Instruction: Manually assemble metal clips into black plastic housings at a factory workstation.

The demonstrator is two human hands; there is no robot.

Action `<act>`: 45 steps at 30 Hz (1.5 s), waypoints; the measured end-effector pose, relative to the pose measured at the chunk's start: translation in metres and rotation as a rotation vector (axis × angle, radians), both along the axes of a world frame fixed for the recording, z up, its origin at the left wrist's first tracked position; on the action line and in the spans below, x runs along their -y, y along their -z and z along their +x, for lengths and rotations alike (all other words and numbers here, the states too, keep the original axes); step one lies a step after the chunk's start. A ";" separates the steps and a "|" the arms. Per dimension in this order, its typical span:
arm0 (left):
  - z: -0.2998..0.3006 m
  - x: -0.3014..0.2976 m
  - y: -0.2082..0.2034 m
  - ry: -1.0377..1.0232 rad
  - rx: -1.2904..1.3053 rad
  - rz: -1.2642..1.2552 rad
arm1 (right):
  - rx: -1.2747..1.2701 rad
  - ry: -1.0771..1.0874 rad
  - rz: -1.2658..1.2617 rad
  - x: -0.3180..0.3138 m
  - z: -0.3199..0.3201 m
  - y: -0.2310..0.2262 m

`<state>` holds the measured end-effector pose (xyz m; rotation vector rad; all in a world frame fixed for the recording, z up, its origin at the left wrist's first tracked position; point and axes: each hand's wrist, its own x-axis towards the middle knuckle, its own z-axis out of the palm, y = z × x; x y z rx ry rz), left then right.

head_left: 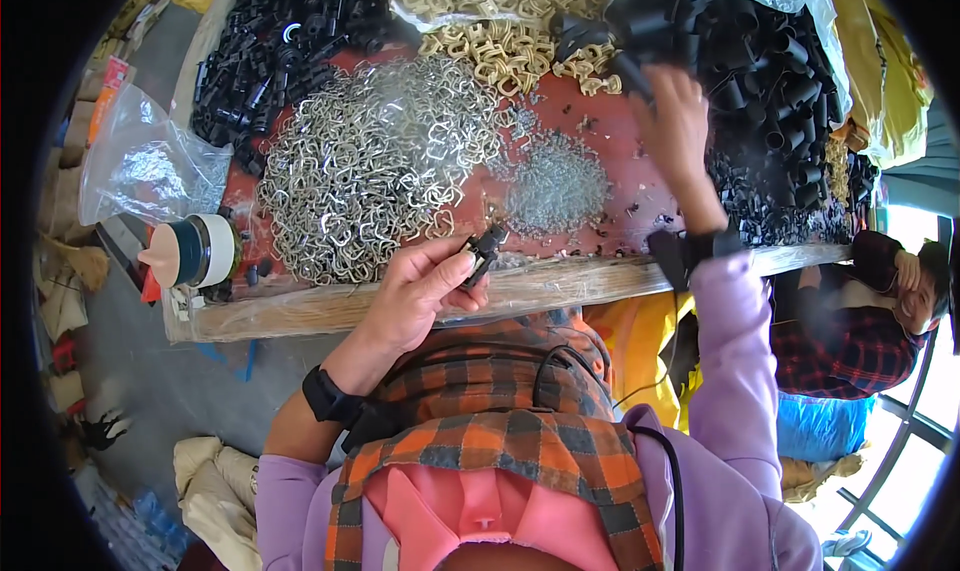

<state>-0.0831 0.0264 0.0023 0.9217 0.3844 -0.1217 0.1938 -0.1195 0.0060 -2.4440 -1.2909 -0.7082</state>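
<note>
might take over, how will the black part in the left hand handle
The black part is probably light: the left hand holds it in just a pinch. It looks stiff, with no visible bend under that hold. Its blocky shape seems unlikely to roll.

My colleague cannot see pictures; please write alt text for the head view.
The left hand holds a small black part at a red table; the blurred right hand is near black tubular pieces. Silver metal clips lie heaped nearby.

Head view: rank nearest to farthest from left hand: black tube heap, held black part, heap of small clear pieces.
1. Held black part: in the left hand.
2. Heap of small clear pieces: ahead, to the right.
3. Black tube heap: far right.
</note>
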 end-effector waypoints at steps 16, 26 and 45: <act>-0.005 0.003 0.008 -0.109 -0.020 -0.116 | -1.186 -0.263 0.978 0.077 -0.047 -0.040; -0.016 0.006 0.005 0.028 -0.059 -0.199 | -1.570 -0.244 0.478 0.038 -0.167 0.001; -0.001 0.008 0.002 0.084 -0.009 0.165 | -1.215 -0.346 0.054 0.024 -0.161 -0.018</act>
